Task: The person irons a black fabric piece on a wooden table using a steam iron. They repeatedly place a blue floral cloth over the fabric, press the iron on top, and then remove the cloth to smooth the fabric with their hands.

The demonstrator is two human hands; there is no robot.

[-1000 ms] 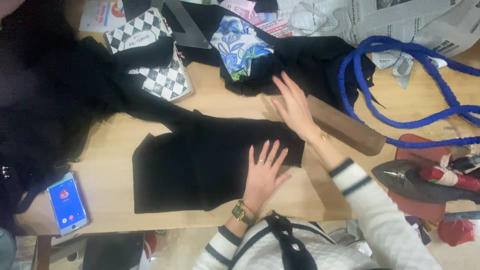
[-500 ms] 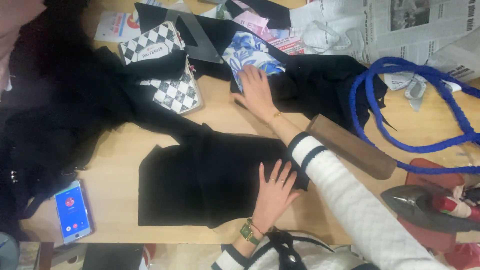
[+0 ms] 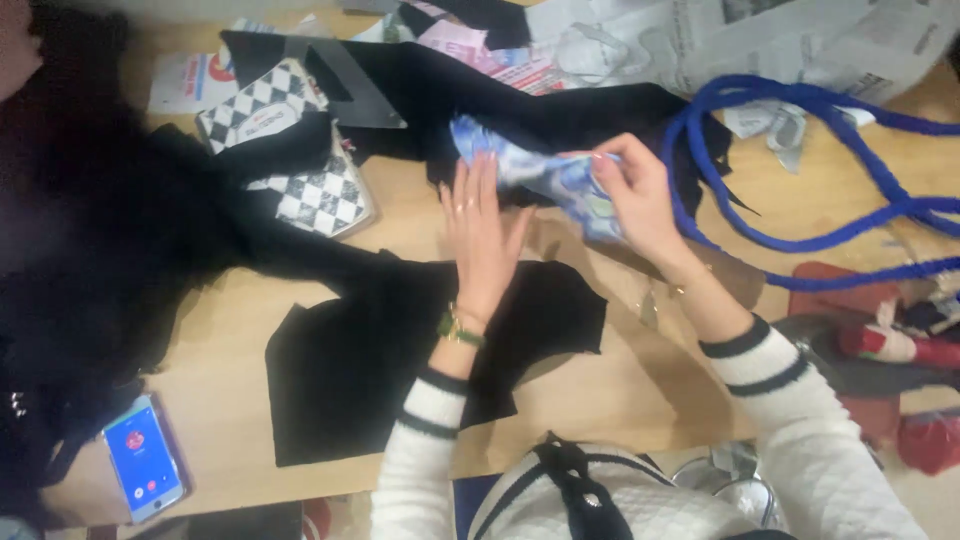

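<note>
**A sewing worktable**

This looks like a small tailoring or craft workshop. A wooden table (image 3: 640, 400) is crowded with cut black cloth (image 3: 400, 360), a blue patterned scrap (image 3: 545, 175), blue cord (image 3: 800, 170), newspaper sheets (image 3: 780, 40) and checkered boxes (image 3: 300, 160). An iron (image 3: 880, 350) sits at the right edge, a phone (image 3: 143, 470) at the left.

Around our grip on the printed cloth (image 3: 545, 175): blue rope (image 3: 800, 170) crowds right, checkered boxes (image 3: 300, 170) left; bare tabletop (image 3: 620, 385) lies open nearer us.
</note>
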